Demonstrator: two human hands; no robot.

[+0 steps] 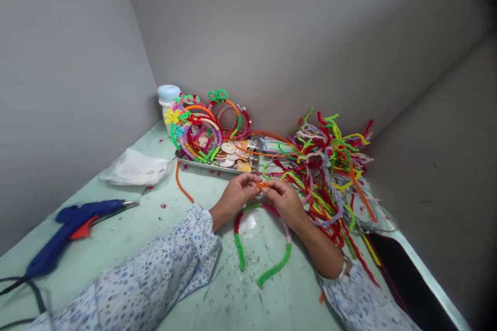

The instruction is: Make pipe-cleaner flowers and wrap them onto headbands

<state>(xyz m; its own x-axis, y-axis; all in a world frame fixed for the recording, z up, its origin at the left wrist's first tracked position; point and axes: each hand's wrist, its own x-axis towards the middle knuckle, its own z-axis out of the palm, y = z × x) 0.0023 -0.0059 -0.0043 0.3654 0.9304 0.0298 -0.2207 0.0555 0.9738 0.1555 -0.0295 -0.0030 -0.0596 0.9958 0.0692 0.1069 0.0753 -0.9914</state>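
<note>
Between my two hands is a small piece of bent orange pipe cleaner [262, 186]. My left hand [239, 194] pinches it from the left, and my right hand [283, 197] pinches it from the right with thumb and forefinger. Just below the hands, a headband [274, 272] wrapped in green, red and pink pipe cleaner lies on the table, its two ends toward me. The top of its arch passes close under my fingers. A small clear, shiny patch shows inside the arch.
Behind my hands, a metal tray [202, 166] holds shells and several finished headbands [202, 132]. Loose pipe cleaners [334, 155] pile up at right. A blue glue gun [73, 227] with its cord lies left, near a white plastic bag [135, 166]. A black flat object [404, 274] lies right.
</note>
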